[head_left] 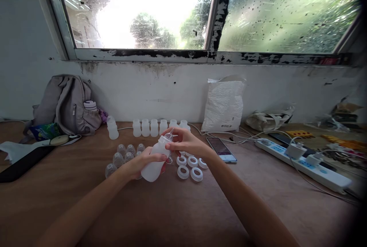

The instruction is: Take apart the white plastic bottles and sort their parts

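Note:
My left hand point(143, 161) is wrapped round the body of a frosted white baby bottle point(152, 169), which tilts with its neck up and to the right. At the bottle's mouth, the fingers of my right hand point(185, 142) pinch a clear bottle teat point(169, 135). Whether the teat is seated in the neck, I cannot tell. Just right of the bottle, several white collar rings point(196, 174) lie on the table. Several clear domed caps point(110, 170) stand to the left, partly hidden by my left hand.
A row of frosted bottles point(154, 128) stands along the wall, with another bottle point(112, 128) farther left. A grey backpack point(70, 105), white plastic bag point(223, 105), phone point(222, 150) and power strip point(304, 164) with cables surround the wooden table point(160, 212).

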`<state>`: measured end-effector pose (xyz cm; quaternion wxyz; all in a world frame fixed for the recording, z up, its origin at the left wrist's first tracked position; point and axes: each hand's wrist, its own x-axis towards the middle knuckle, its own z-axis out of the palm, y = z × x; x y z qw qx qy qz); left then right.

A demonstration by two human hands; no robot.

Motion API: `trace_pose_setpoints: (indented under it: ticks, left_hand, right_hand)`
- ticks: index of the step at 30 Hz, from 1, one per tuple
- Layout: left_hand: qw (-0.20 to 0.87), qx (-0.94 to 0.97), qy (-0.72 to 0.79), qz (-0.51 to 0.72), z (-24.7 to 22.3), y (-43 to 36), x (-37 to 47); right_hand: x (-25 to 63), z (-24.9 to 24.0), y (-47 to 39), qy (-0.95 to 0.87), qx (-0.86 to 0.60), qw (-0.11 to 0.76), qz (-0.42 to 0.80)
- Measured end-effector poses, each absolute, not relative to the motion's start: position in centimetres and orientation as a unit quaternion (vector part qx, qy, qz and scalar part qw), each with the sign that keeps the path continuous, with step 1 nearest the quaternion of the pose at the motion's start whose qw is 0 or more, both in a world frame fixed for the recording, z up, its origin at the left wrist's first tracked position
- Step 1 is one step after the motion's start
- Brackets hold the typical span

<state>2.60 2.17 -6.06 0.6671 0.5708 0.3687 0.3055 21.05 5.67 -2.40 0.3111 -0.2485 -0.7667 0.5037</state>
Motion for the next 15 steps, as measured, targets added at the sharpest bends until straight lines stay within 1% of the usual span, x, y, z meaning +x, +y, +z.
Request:
trace_pose_setpoints:
  ticks: [5, 7, 10, 12, 15]
  left_hand:
    - [0.721, 0.562, 0.291, 0.281, -6.2, 2.4, 2.3]
    - [0.735, 0.565, 0.262, 0.267, -6.2, 2.3, 2.2]
    - [0.729, 0.582, 0.249, 0.259, -5.9, 1.9, 2.1]
    - [0.689, 0.599, 0.281, 0.295, -5.6, 1.9, 2.2]
    - [0.559, 0.654, 0.357, 0.364, -5.0, 3.0, 2.5]
  right_hand:
    - [21.3, -2.3, 5.7, -0.754, -0.198, 0.313, 0.542]
    - [21.6, -2.2, 6.0, -0.739, -0.173, 0.335, 0.558]
    - [22.4, -1.9, 6.4, -0.724, -0.176, 0.375, 0.552]
    - [23.1, -1.6, 6.7, -0.720, -0.194, 0.403, 0.531]
    - [24.2, -1.2, 7.2, -0.707, -0.227, 0.454, 0.493]
